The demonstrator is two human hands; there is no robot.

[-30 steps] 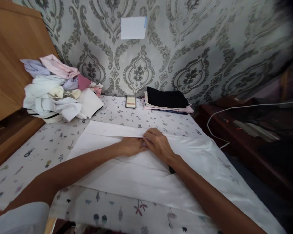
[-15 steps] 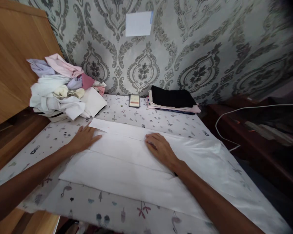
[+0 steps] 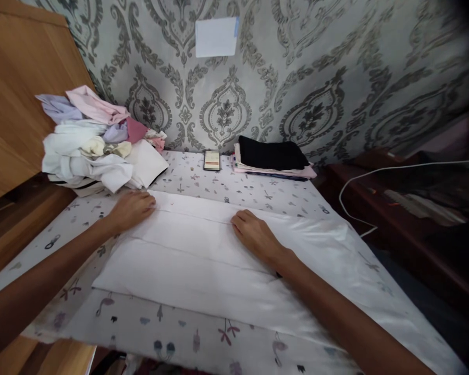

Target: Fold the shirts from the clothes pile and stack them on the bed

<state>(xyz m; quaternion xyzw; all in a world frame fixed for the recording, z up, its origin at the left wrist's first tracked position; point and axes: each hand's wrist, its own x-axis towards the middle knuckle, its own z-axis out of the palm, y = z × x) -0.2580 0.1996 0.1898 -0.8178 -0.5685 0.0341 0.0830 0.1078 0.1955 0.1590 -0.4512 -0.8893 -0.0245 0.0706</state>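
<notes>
A white cloth (image 3: 187,265) lies spread in folded layers over the patterned sheet, with creases running along its length. My left hand (image 3: 135,209) is at its far left corner, fingers curled closed on the edge. Farther right, my right hand (image 3: 254,232) rests on the cloth near the far fold line, its fingers bent in and pinching the fabric. To the right of that hand the cloth is wrinkled and looser. My fingertips are partly hidden from view.
A heap of rumpled clothes (image 3: 97,148) sits at the back left, by a wooden panel (image 3: 23,94). Near the wall are a small framed card (image 3: 212,160) and a folded stack topped with black cloth (image 3: 273,153). A white cable (image 3: 344,192) hangs at right.
My left hand has gone from lying flat with spread fingers to closing on the cloth's far left corner. My right hand stays at nearly the same spot, fingers curled more tightly.
</notes>
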